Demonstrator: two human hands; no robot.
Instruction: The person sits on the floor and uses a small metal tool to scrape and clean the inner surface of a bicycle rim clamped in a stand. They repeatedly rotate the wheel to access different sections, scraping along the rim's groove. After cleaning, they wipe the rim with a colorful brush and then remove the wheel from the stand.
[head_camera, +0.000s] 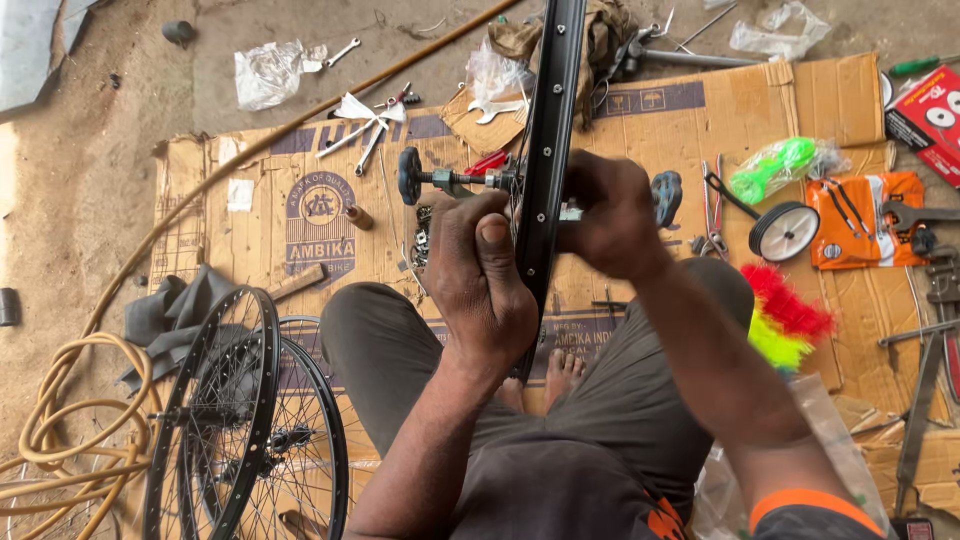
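A black bicycle wheel rim (550, 130) stands upright between my knees, seen edge-on. Its axle (440, 180) sticks out to the left with a black knob-like end (409, 175). My left hand (480, 270) is closed at the hub on the left side of the rim. My right hand (612, 215) is closed on the hub's right side, where a small metal part shows between the fingers. The spokes and hub are mostly hidden behind both hands.
Flattened cardboard (300, 220) covers the ground. Two spoked wheels (240, 420) lean at lower left beside a yellow hose (60, 430). Spanners (365, 135), pliers (715, 205), a small training wheel (785, 230), an orange pouch (865, 220) and coloured tassels (785, 315) lie around.
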